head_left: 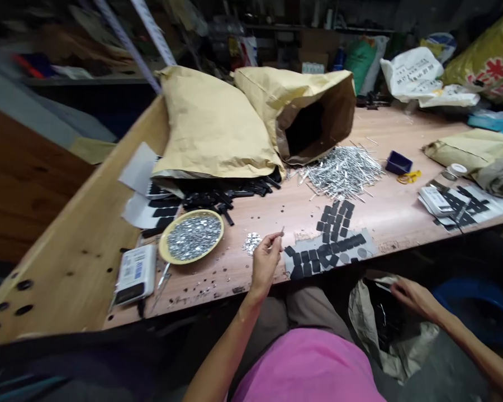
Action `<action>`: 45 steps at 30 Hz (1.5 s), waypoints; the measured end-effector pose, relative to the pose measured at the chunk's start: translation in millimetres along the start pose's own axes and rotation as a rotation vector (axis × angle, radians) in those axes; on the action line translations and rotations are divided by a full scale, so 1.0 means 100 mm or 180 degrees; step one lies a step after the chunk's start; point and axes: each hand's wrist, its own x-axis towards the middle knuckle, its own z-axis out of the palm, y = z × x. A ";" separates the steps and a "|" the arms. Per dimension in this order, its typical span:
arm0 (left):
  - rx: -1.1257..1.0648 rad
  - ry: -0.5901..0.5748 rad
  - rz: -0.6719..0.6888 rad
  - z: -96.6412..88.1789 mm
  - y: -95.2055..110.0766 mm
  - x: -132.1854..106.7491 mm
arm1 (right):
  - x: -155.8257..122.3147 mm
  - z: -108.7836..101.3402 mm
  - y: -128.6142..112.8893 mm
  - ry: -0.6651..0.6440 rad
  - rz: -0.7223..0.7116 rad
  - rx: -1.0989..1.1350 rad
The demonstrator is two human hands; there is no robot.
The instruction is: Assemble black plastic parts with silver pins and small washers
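My left hand [267, 258] is raised just over the table's front part, thumb and fingertips pinched on a small thin piece [282, 230] too small to name. Left of it lies a little heap of shiny metal bits [251, 242]. To its right, black rectangular pads [314, 258] stick in rows on a grey sheet. My right hand [414, 297] is low at the right, over the mouth of an open sack [406, 354] with dark pieces and some thin metal inside. Its fingers are curled together at the sack's rim; what they hold, if anything, is hidden.
A yellow bowl [163, 248] of shiny metal bits stands beside a white scale [136, 273]. Behind are two large paper sacks [213, 123], black parts [209, 200] and a pile of thin metal strips [343, 170]. A blue tray [399, 162] and another white device [436, 201] sit to the right.
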 end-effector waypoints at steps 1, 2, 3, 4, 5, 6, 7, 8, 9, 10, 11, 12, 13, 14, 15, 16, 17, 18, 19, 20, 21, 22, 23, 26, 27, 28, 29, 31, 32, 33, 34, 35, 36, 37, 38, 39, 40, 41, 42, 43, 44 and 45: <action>-0.0066 -0.0032 -0.0119 -0.02 0.01 -0.02 | 0.05 -0.04 -0.12 0.0119 0.0052 0.0148; -0.0110 -0.0045 -0.0204 -0.03 0.03 -0.04 | 0.11 -0.09 -0.24 0.0183 0.0076 0.0334; -0.0136 -0.0075 -0.0274 -0.04 0.04 -0.05 | 0.17 -0.16 -0.37 0.0267 0.0090 0.0530; -0.0142 -0.0096 -0.0321 -0.04 0.04 -0.06 | 0.24 -0.23 -0.48 0.0308 0.0068 0.0709; -0.0143 -0.0131 -0.0361 -0.03 0.05 -0.07 | 0.31 -0.29 -0.58 0.0350 0.0034 0.0841; -0.0143 -0.0171 -0.0400 -0.03 0.05 -0.08 | 0.37 -0.36 -0.67 0.0392 -0.0026 0.0926; -0.0147 -0.0195 -0.0430 -0.02 0.05 -0.08 | 0.42 -0.41 -0.75 0.0433 -0.0109 0.0966; -0.0154 -0.0207 -0.0445 -0.01 0.05 -0.09 | 0.45 -0.46 -0.81 0.0492 -0.0202 0.0965; -0.0159 -0.0209 -0.0449 0.00 0.05 -0.09 | 0.48 -0.50 -0.86 0.0556 -0.0301 0.0935; -0.0164 -0.0201 -0.0446 0.00 0.05 -0.08 | 0.50 -0.54 -0.90 0.0620 -0.0395 0.0887; -0.0167 -0.0188 -0.0436 0.01 0.04 -0.08 | 0.52 -0.56 -0.92 0.0694 -0.0473 0.0829; -0.0166 -0.0180 -0.0423 0.01 0.03 -0.07 | 0.55 -0.57 -0.94 0.0762 -0.0536 0.0764; -0.0161 -0.0176 -0.0413 0.01 0.02 -0.06 | 0.57 -0.56 -0.94 0.0818 -0.0581 0.0690; -0.0150 -0.0178 -0.0413 0.02 0.01 -0.05 | 0.62 -0.55 -0.94 0.0864 -0.0610 0.0606; -0.0136 -0.0178 -0.0426 0.03 0.00 -0.05 | 0.68 -0.53 -0.92 0.0908 -0.0623 0.0502; -0.0119 -0.0181 -0.0454 0.04 -0.01 -0.04 | 0.76 -0.50 -0.89 0.0955 -0.0627 0.0365; -0.0102 -0.0188 -0.0492 0.04 -0.01 -0.04 | 0.87 -0.47 -0.85 0.0996 -0.0624 0.0186; -0.0088 -0.0198 -0.0532 0.05 -0.02 -0.03 | 1.00 -0.44 -0.79 0.1034 -0.0604 -0.0032; -0.0077 -0.0218 -0.0565 0.06 -0.03 -0.03 | 1.16 -0.42 -0.73 0.1066 -0.0565 -0.0279; -0.0068 -0.0240 -0.0579 0.07 -0.03 -0.02 | 1.34 -0.41 -0.66 0.1087 -0.0515 -0.0543; -0.0058 -0.0250 -0.0569 0.07 -0.03 -0.02 | 1.54 -0.41 -0.60 0.1097 -0.0459 -0.0791; -0.0044 -0.0249 -0.0543 0.07 -0.04 -0.01 | 1.73 -0.41 -0.54 0.1108 -0.0408 -0.0992; -0.0027 -0.0232 -0.0508 0.06 -0.04 0.00 | 1.91 -0.42 -0.50 0.1123 -0.0376 -0.1133; 0.0044 -0.0126 -0.0442 0.01 -0.06 0.03 | 2.25 -0.39 -0.47 0.1166 -0.0491 -0.1251; 0.0077 -0.0100 -0.0439 0.00 -0.07 0.04 | 2.28 -0.35 -0.49 0.1145 -0.0586 -0.1236; 0.0116 -0.0085 -0.0440 -0.01 -0.08 0.05 | 2.27 -0.30 -0.52 0.1080 -0.0698 -0.1227; 0.0156 -0.0084 -0.0441 -0.01 -0.08 0.06 | 2.23 -0.25 -0.55 0.0996 -0.0852 -0.1220; 0.0202 -0.0114 -0.0451 0.00 -0.08 0.06 | 2.05 -0.17 -0.60 0.0939 -0.1254 -0.1182; 0.0192 -0.0132 -0.0464 0.00 -0.07 0.06 | 1.92 -0.16 -0.61 0.0972 -0.1440 -0.1156; 0.0158 -0.0139 -0.0474 0.01 -0.06 0.06 | 1.78 -0.17 -0.60 0.1090 -0.1554 -0.1104; 0.0102 -0.0136 -0.0479 0.01 -0.04 0.07 | 1.62 -0.19 -0.58 0.1296 -0.1561 -0.1018; 0.0035 -0.0119 -0.0472 0.00 -0.02 0.08 | 1.45 -0.22 -0.56 0.1512 -0.1467 -0.0930; -0.0031 -0.0091 -0.0449 -0.01 0.00 0.09 | 1.25 -0.24 -0.52 0.1789 -0.1250 -0.0801; -0.0092 -0.0048 -0.0413 -0.04 0.03 0.10 | 1.04 -0.24 -0.47 0.2014 -0.1012 -0.0686; -0.0144 0.0009 -0.0372 -0.08 0.05 0.12 | 0.82 -0.22 -0.42 0.2036 -0.0876 -0.0682; -0.0187 0.0073 -0.0334 -0.12 0.07 0.14 | 0.59 -0.18 -0.35 0.1962 -0.0794 -0.0706; -0.0222 0.0143 -0.0304 -0.16 0.08 0.17 | 0.37 -0.12 -0.27 0.1835 -0.0737 -0.0731; -0.0252 0.0211 -0.0283 -0.21 0.08 0.19 | 0.18 -0.05 -0.19 0.1708 -0.0703 -0.0750; -0.0277 0.0277 -0.0272 -0.25 0.08 0.21 | 0.02 0.01 -0.12 0.1624 -0.0687 -0.0777; -0.0300 0.0330 -0.0270 -0.28 0.08 0.23 | -0.09 0.06 -0.05 0.1608 -0.0616 -0.0824; -0.0320 0.0366 -0.0274 -0.31 0.06 0.25 | -0.15 0.09 -0.02 0.1585 -0.0557 -0.0828; -0.0339 0.0388 -0.0284 -0.32 0.04 0.25 | -0.14 0.08 -0.03 0.1593 -0.0523 -0.0818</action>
